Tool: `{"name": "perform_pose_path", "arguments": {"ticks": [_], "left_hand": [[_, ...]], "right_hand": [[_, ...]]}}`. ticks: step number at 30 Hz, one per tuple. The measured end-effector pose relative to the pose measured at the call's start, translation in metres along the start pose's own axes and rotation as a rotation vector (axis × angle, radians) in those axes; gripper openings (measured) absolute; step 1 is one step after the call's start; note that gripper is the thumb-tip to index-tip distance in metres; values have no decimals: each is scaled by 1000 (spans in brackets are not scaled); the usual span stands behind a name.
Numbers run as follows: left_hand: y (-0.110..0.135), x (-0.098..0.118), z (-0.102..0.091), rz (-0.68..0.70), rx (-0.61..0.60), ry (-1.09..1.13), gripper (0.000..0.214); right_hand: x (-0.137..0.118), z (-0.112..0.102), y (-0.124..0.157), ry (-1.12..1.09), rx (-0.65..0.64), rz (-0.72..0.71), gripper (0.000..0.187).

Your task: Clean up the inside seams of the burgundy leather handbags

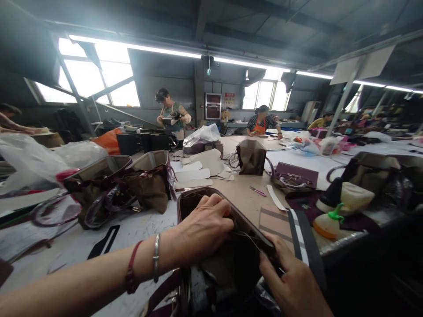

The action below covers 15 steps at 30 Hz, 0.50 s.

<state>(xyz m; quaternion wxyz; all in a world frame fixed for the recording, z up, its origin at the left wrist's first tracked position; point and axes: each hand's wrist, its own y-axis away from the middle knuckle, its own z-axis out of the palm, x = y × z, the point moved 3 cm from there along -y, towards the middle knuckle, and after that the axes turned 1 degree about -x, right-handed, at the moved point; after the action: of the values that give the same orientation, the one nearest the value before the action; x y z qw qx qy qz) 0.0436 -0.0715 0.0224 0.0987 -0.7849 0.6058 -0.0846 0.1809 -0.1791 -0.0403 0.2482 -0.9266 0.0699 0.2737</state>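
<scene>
Indoors, curled left hand (206,225), thread (251,239), boxy fabric bag (236,259)

The bag (239,262) is of matt cloth, its leather-like rim (247,218) smooth.

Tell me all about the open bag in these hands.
The open bag looks olive-brown inside, perhaps fabric, with a dark, leather-like rim. Its mouth faces up, close to the camera; its base is out of sight. A purplish strap shows at its lower left. The left hand, curled, is over the mouth; the right hand grips the rim's right side. A thin thread runs between the hands.
</scene>
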Motion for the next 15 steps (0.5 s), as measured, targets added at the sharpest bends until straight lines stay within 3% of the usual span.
{"name": "perform_pose_path", "arguments": {"ticks": [4, 9, 12, 15], "left_hand": [[2, -4, 2, -29, -50, 102, 14], [1, -7, 4, -67, -72, 121, 16], [0, -7, 3, -77, -77, 123, 18], [1, -7, 2, -83, -86, 124, 18]], "right_hand": [[5, 2, -3, 117, 115, -61, 37], [-17, -7, -10, 242, 261, -460, 31], [-28, -16, -22, 248, 217, -511, 17], [-36, -22, -42, 288, 72, -519, 12]]}}
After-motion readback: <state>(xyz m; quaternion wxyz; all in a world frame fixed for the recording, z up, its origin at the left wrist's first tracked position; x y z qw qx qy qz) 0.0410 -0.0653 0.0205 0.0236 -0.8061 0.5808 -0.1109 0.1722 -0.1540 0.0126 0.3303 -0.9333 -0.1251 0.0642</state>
